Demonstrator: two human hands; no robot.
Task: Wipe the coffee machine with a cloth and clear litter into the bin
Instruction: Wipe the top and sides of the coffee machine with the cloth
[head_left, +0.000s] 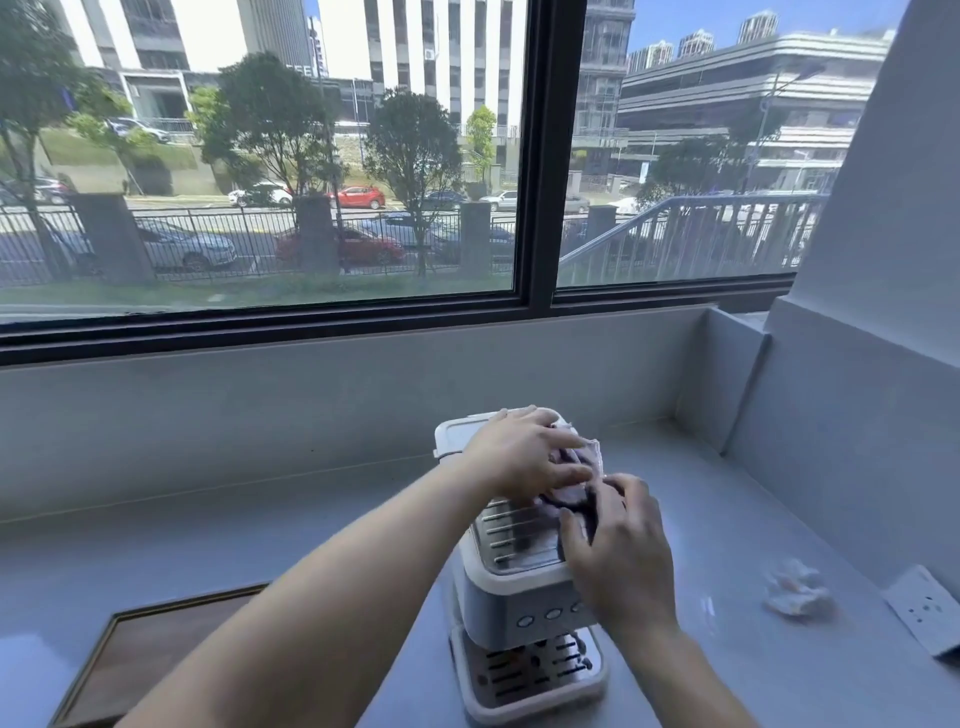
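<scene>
A small white coffee machine (511, 587) with a metal top grille stands on the grey counter (260, 545). A dark purple cloth (569, 496) with a pale edge lies on the machine's top. My left hand (519, 457) presses flat on the cloth's far side, fingers spread. My right hand (618, 551) grips the cloth's near edge at the machine's right side. A crumpled white paper scrap (797, 590) lies on the counter to the right. No bin is in view.
A dark wooden tray (140, 654) sits at the counter's front left. A white socket plate (927, 608) is fixed on the right wall. A large window with a dark frame (540, 208) runs behind the counter.
</scene>
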